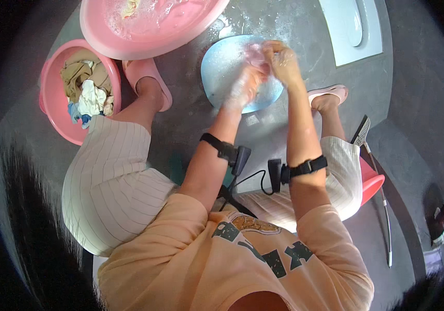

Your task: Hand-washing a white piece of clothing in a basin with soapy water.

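Observation:
A light-blue plastic basin (219,74) stands on the grey floor before me, with suds over what it holds. Above its right half, my left hand (244,86) and my right hand (283,58) meet on a small pink cloth (256,56). Both hands grip it, the right a little farther from me than the left. White foam covers the left hand and wrist. Motion blurs the fingers and the cloth, so the cloth's shape is hard to make out.
At the upper left are a large pink basin (160,48) of soapy water and a pink tub (53,112) of clothes (90,97). A squat toilet (344,54) lies upper right. A long-handled floor tool (383,206) and a red plastic container (371,182) are right of my leg.

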Demonstrator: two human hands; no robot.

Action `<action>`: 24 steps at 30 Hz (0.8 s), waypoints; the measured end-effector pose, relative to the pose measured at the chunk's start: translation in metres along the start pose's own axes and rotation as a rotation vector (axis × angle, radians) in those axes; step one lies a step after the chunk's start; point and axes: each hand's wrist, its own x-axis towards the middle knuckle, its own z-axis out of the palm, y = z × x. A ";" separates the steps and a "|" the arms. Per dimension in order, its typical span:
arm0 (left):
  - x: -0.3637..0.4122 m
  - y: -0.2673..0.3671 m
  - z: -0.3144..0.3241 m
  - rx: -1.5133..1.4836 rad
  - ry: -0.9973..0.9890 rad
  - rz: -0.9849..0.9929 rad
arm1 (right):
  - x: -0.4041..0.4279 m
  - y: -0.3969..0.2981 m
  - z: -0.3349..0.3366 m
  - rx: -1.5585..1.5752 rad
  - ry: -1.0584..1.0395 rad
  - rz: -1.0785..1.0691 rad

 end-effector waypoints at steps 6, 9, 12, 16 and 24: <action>0.017 0.046 -0.037 -0.601 -0.222 -0.511 | -0.059 -0.071 0.067 -0.599 -0.092 -0.426; 0.007 0.006 0.031 -0.101 0.133 -0.226 | -0.008 0.006 0.031 -0.661 -0.189 0.339; 0.021 -0.013 -0.013 0.053 0.193 0.052 | -0.013 0.013 0.075 -0.742 0.076 0.021; 0.010 -0.009 -0.018 0.160 0.177 0.027 | -0.018 -0.004 0.043 -0.360 0.192 0.235; 0.015 0.039 -0.041 -0.227 0.176 -0.242 | -0.050 -0.080 0.058 -0.606 -0.319 -0.078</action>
